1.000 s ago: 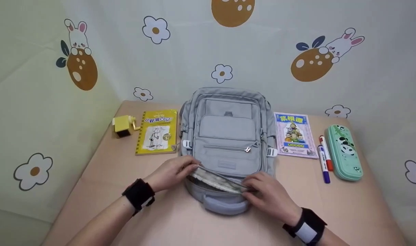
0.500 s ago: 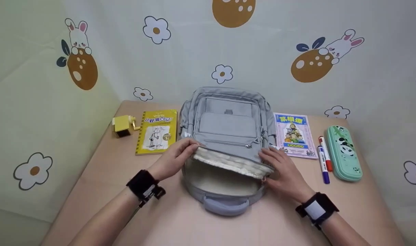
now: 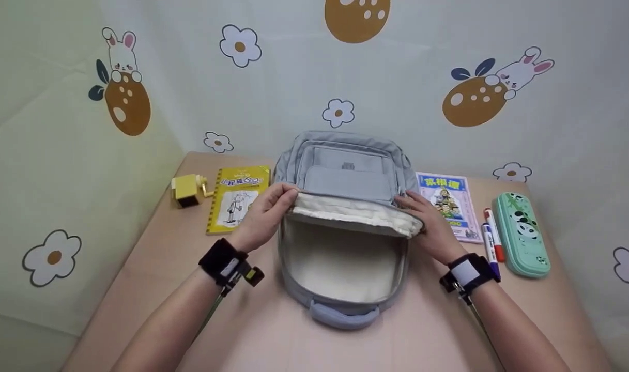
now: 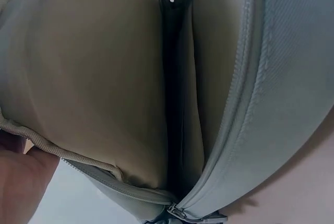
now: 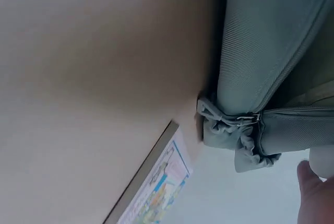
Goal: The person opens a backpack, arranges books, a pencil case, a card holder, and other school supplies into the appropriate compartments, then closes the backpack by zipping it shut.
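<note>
A grey backpack (image 3: 347, 182) lies on the table, its top handle (image 3: 344, 315) toward me. Its front flap (image 3: 353, 209) is lifted and folded back, and the cream lining of the main compartment (image 3: 345, 263) shows. My left hand (image 3: 262, 219) pinches the flap's left edge between thumb and fingers. At the flap's right corner, my right hand (image 3: 435, 227) grips the edge, fingers on the outer side. The left wrist view looks into the gap between flap and back panel, past the zipper (image 4: 242, 72); my left thumb (image 4: 34, 177) lies at the flap's rim.
Left of the bag are a yellow book (image 3: 236, 199) and a yellow pencil sharpener (image 3: 186, 191) with a crank. To the right lie a pink book (image 3: 461, 204), two markers (image 3: 491, 248) and a green panda pencil case (image 3: 523, 235). Patterned cloth (image 3: 288, 82) hangs behind.
Both hands have raised the flap and moved it away from me, toward the far end of the bag. The narrow gap has become a wide opening, and the right hand has shifted to the flap's corner.
</note>
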A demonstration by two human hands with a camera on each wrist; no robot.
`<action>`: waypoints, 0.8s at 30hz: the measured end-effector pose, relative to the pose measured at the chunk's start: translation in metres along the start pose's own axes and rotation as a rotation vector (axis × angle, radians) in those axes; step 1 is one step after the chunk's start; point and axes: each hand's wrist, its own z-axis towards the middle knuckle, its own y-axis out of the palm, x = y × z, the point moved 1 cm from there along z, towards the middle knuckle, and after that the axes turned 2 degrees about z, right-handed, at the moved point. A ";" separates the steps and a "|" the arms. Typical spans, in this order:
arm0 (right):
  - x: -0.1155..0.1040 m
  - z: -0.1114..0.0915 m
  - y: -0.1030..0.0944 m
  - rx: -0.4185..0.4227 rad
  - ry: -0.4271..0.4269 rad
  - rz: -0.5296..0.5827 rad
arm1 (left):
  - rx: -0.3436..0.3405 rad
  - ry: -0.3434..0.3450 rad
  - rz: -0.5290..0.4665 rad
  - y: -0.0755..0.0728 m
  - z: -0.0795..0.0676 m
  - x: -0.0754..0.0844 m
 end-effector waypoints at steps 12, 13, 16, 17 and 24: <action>-0.002 0.027 -0.009 0.069 0.471 0.119 | -0.020 0.005 0.020 -0.002 -0.002 -0.007; -0.002 0.030 -0.010 0.070 0.489 0.122 | -0.041 -0.002 0.055 -0.004 -0.003 -0.009; -0.002 0.038 -0.012 0.061 0.533 0.132 | -0.110 -0.033 0.187 -0.008 -0.002 -0.017; -0.001 0.040 -0.012 0.056 0.546 0.133 | -0.125 -0.049 0.235 -0.010 -0.001 -0.020; 0.005 0.049 -0.016 0.012 0.602 0.156 | -0.163 -0.048 0.326 -0.020 0.029 -0.048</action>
